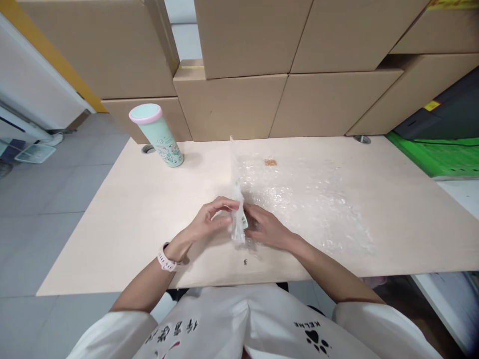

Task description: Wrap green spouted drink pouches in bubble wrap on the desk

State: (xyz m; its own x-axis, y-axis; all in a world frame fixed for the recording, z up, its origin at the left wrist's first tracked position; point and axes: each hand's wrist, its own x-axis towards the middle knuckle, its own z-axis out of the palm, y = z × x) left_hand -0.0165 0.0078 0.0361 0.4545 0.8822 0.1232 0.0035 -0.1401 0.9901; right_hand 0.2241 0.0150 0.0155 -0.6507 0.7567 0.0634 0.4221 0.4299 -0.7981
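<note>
A sheet of clear bubble wrap (307,199) lies across the middle and right of the tabletop, its left part raised in an upright fold. My left hand (209,219) pinches that fold from the left, thumb and fingers closed on the plastic. On the fold's other side my right hand (271,229) is curled against a small white item with green print (245,221). The wrap covers much of this item, so its kind cannot be made out. The tips of my right fingers are hidden behind it.
A mint-green tumbler (160,137) with a pink rim stands at the back left of the pale table (123,224). Cardboard boxes (232,107) are stacked along the back edge. An orange-brown piece (271,162) lies at the wrap's far side. A green crate (441,154) is at the right.
</note>
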